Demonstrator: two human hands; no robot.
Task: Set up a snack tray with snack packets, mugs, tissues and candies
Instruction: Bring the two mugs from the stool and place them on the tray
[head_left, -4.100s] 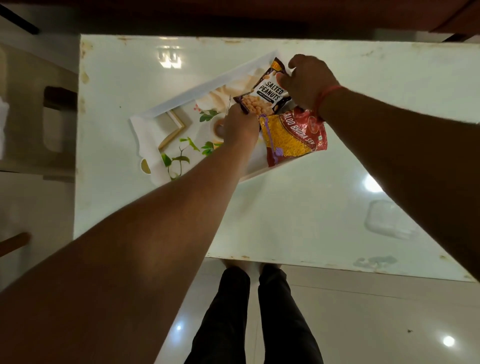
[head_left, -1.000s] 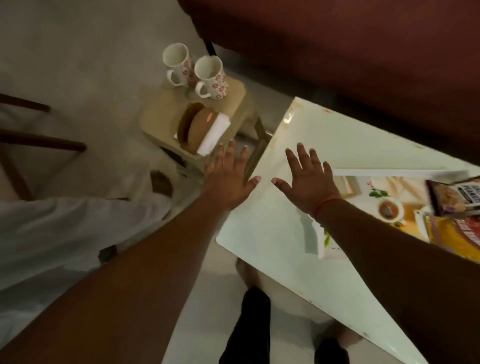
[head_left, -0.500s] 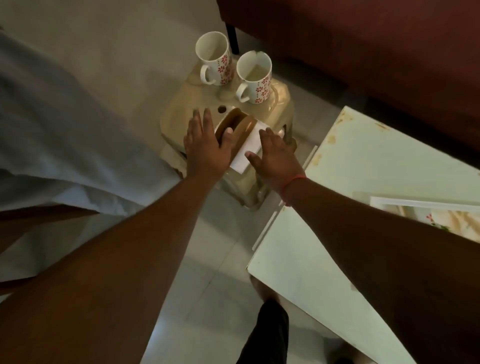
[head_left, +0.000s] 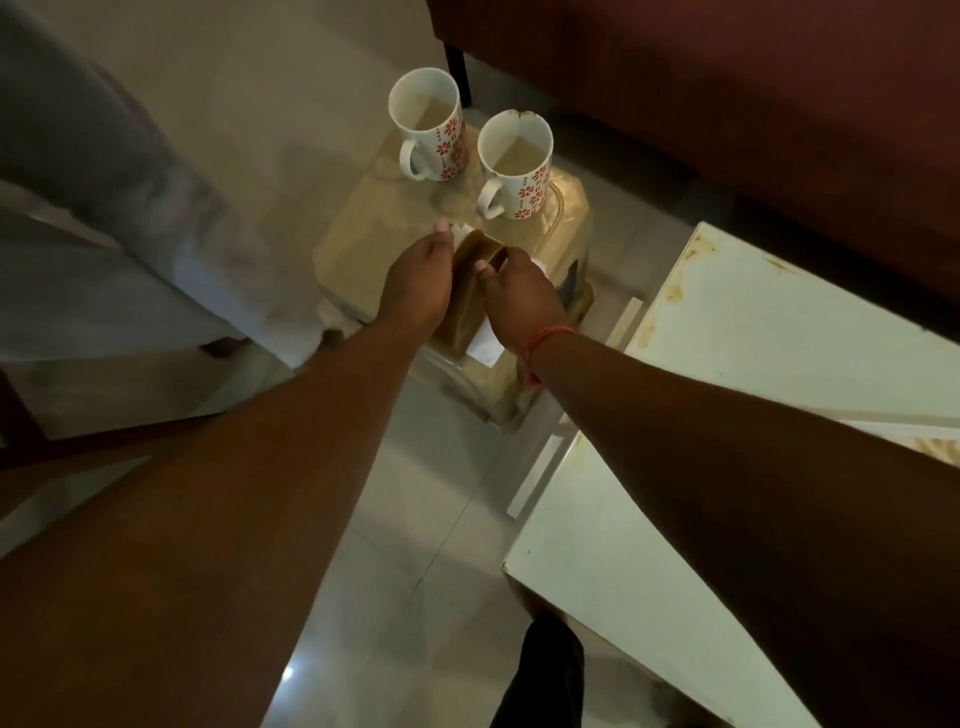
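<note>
Tissue holder (head_left: 467, 291) upright between left hand (head_left: 415, 283), right hand (head_left: 519, 291)

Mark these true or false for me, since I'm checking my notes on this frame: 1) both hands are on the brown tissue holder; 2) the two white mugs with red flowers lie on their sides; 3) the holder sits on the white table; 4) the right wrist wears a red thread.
1) True: the left hand and right hand grip the brown wooden tissue holder from either side.
2) False: the left white red-flowered mug and the right one both stand upright.
3) False: it sits on the beige plastic stool, beside the white table.
4) True: a red thread circles the right wrist.
</note>
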